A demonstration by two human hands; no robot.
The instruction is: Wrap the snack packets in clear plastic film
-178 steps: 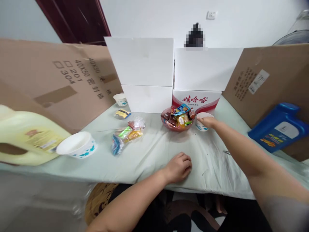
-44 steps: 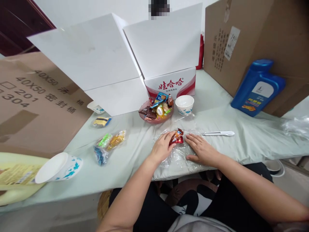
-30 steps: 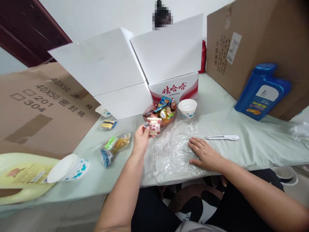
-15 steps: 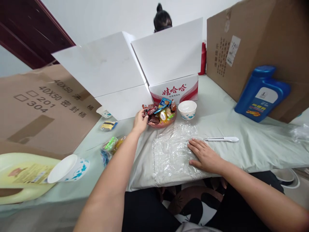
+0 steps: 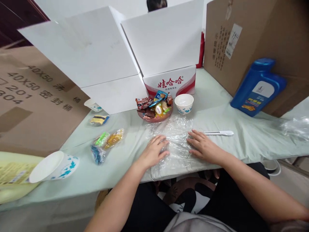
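Yellow jug (image 5: 19,172): cut off at left edge. Left hand (image 5: 154,151): fingers loosely spread, nothing grasped. Clear plastic film (image 5: 177,145): on counter (image 5: 127,164), partly hidden under 2 hands. Right hand (image 5: 204,146): fingers spread, nothing grasped. White utility knife (image 5: 222,132): tip indistinct.

The clear sheet (image 5: 178,144) looks glossy, crinkled plastic; the surface (image 5: 251,138) wears creased matt cloth; the blue bottle (image 5: 257,88) is smooth plastic.

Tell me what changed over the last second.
The left hand let go of the reddish wrapped snacks, now in the round pink bowl, and moved back toward the person, onto the crinkled clear plastic sheet. The right hand stayed on the sheet; the round white paper cup stayed put.
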